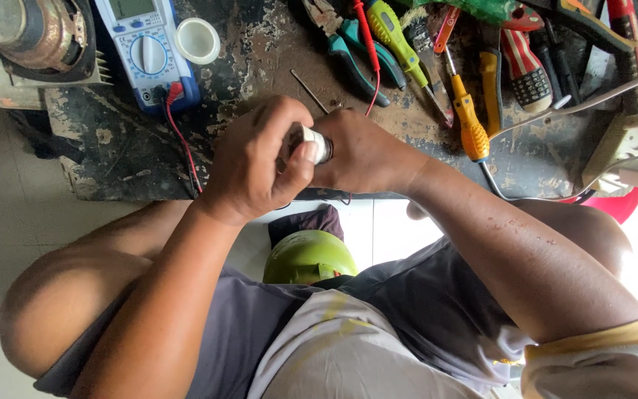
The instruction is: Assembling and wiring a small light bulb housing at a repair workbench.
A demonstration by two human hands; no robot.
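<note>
Both my hands meet over the front edge of a worn dark workbench. My left hand curls around a small white cylindrical part, thumb pressed against its side. My right hand closes on the same part from the other side. Only the part's white end and a dark band show between the fingers; the rest is hidden. What the part is cannot be told.
A blue and white multimeter with a red lead lies at the back left beside a white cap. Pliers and several screwdrivers lie at the back right. A green rounded object sits between my knees.
</note>
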